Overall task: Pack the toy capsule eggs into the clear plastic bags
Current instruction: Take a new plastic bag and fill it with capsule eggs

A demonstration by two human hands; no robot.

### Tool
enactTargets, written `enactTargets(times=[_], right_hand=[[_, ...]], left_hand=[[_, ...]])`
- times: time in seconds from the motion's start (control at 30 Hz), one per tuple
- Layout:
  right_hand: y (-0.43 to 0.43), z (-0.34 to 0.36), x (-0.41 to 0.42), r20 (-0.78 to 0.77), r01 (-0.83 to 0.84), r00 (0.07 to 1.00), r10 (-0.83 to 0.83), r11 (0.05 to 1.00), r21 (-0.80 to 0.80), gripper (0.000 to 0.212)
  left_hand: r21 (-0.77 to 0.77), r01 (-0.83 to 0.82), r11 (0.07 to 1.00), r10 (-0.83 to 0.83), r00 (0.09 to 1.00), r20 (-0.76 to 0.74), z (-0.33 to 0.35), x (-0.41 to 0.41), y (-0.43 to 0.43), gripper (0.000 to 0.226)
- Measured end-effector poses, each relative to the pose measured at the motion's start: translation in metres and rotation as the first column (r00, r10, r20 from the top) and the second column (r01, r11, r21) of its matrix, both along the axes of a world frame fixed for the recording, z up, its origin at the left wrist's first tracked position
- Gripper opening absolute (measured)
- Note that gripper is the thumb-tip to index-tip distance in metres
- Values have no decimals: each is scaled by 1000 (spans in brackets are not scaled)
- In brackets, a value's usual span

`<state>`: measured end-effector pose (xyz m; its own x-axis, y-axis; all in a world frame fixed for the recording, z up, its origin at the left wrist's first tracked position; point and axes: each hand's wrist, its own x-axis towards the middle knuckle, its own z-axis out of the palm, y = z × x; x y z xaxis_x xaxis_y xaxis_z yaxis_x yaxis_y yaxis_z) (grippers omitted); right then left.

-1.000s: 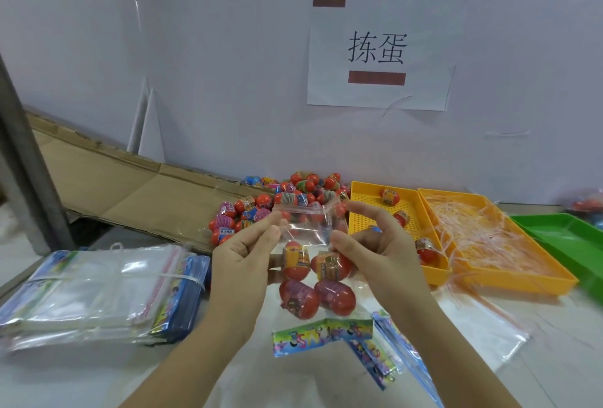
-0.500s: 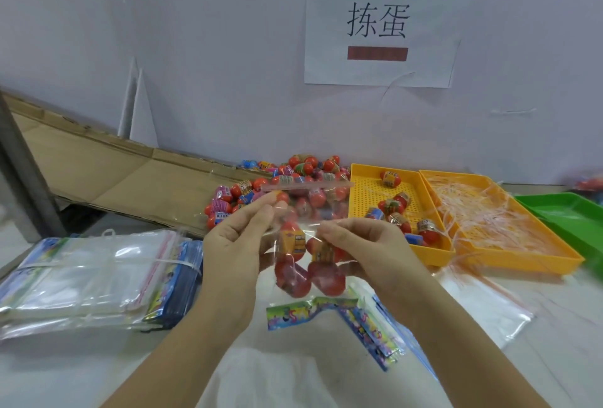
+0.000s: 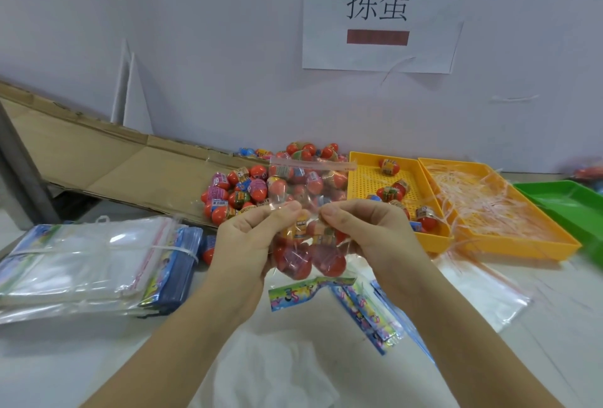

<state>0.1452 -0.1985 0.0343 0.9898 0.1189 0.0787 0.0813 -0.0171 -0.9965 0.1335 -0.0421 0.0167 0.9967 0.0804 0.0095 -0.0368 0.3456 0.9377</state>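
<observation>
Where the white table [image 3: 65, 358] reaches the left edge of view, a stack of clear plastic bags [image 3: 91, 260] lies flat, bound by a white band, with blue printed cards at its right end. Behind it, flattened cardboard [image 3: 114, 163] leans along the foot of the wall. Further right, a pile of loose capsule eggs [image 3: 248, 189] – mostly red, with printed wrap labels – sits against the wall.

In front of that pile the left hand [image 3: 244, 244] is raised above the table, its thumb and forefinger pinching the side of a clear bag [image 3: 310, 185], the other fingers curled beneath. The bag hangs upright between both hands, its reddish seal strip standing at the top; several packed eggs [image 3: 328, 264] fill its lower half. The right hand [image 3: 368, 231] pinches the bag's other side in the same way, fingers curled, its fingertips close to the left hand's.

Below the bag, colourful header cards [image 3: 310, 290] lie on the table. Right of the hands stands a yellow perforated tray [image 3: 365, 179] holding a few tray eggs [image 3: 390, 166]. Touching it is a second yellow tray [image 3: 522, 249] strewn with thin plastic strips, then a green tray [image 3: 561, 198] at the right edge. On the wall above hangs a paper sign [image 3: 378, 16] – black characters over a dark red bar.
</observation>
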Motion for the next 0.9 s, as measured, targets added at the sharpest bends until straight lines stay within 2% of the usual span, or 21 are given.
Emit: enactTargets(times=[0.13, 0.23, 0.37, 0.47, 0.6, 0.7, 0.77, 0.9], right_hand=[[-1, 2, -1, -4, -28, 1000, 28, 1000, -8, 8], [-3, 4, -1, -6, -44, 999, 44, 999, 5, 6], [-5, 6, -1, -3, -50, 999, 50, 999, -9, 7], [-4, 5, -1, -10, -57, 998, 57, 998, -29, 4], [-3, 5, -2, 15, -26, 1000, 27, 999, -34, 21], [-2, 7, -4, 50, -40, 998, 42, 999, -37, 22], [-1, 8, -4, 56, -45, 997, 46, 999, -26, 29], [-4, 9, -3, 27, -29, 999, 30, 999, -37, 36]], left_hand=[[39, -29, 999, 27, 998, 50, 0, -1, 0, 36], [-36, -9, 999, 14, 992, 125, 1, -2, 0, 42], [-198, -130, 971, 166, 970, 176, 2, 1, 3, 25], [-218, -183, 959, 220, 961, 164, 1, 2, 3, 16], [-153, -243, 958, 270, 945, 187, -1, -1, 1, 19], [-176, -223, 959, 257, 945, 202, 2, -3, -1, 18], [-170, -222, 960, 256, 943, 213, 3, -2, -1, 22], [-206, -226, 952, 268, 942, 201, 0, -1, -1, 15]])
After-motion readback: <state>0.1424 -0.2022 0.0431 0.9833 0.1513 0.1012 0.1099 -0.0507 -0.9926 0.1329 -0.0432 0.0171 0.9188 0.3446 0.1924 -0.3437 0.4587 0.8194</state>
